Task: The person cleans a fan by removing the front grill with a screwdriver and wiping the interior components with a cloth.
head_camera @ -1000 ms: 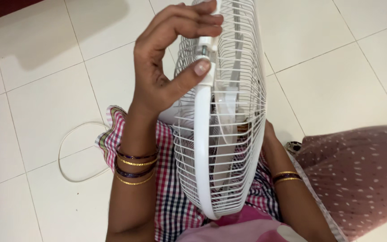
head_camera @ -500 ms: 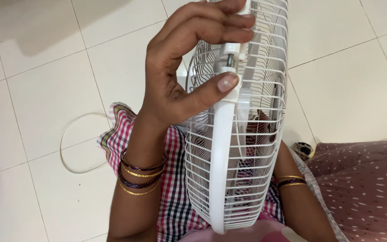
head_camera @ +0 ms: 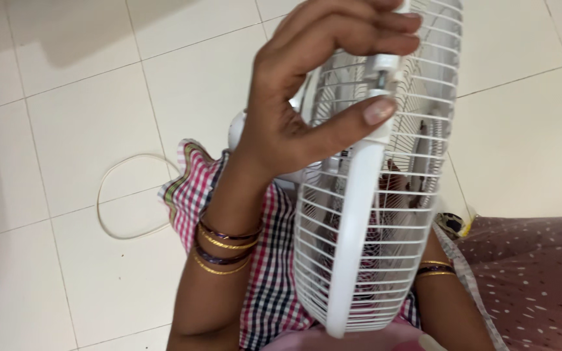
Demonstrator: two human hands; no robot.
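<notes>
On the far left, a thin white cord lies in a loop on the pale tiled floor. Next to it, a checked cloth in pink, white and dark blue covers the person's lap. The left hand comes up over this cloth, with gold and dark bangles on the wrist. This hand grasps the top of the fan guard: the thumb presses on the white rim band just under a small clip with a screw, and the other fingers curl over the clip from above. The guard is a white wire cage, seen edge-on, standing upright on the lap, its lower end near the body. Behind the wires, the right hand is only partly visible, so I cannot tell if it holds something. On the right side lies a brown dotted fabric.
</notes>
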